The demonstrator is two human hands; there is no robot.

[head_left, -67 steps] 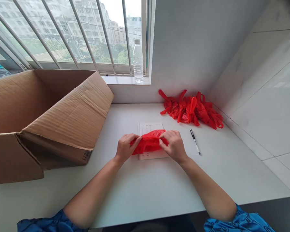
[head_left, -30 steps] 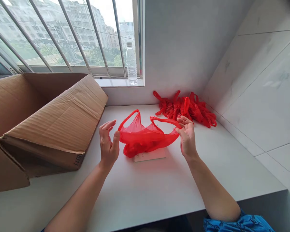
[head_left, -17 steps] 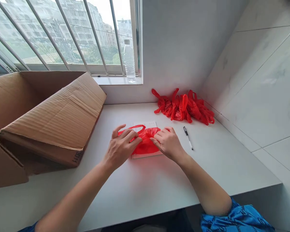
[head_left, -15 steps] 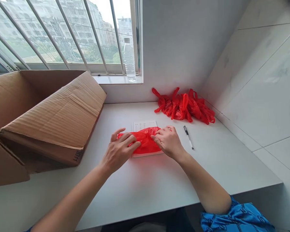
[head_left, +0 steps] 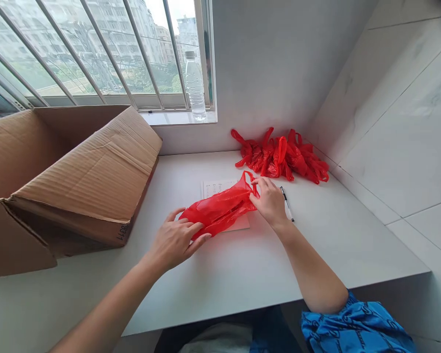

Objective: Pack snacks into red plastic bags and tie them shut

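Note:
A thin red plastic bag (head_left: 220,208) lies stretched out slantwise over a white printed sheet (head_left: 220,189) on the white table (head_left: 242,264). My left hand (head_left: 174,240) pins the bag's lower left end, fingers pressed on it. My right hand (head_left: 270,198) pinches the bag's upper right end by its handles.
A pile of several red plastic bags (head_left: 281,157) lies at the back by the wall. A pen (head_left: 287,203) rests just right of my right hand. A large open cardboard box (head_left: 69,171) lies on its side at the left. A water bottle (head_left: 195,88) stands on the window sill.
Half a second ago both hands were bunched close over the bag on the sheet. They have since moved apart, pulling the bag out long and slantwise.

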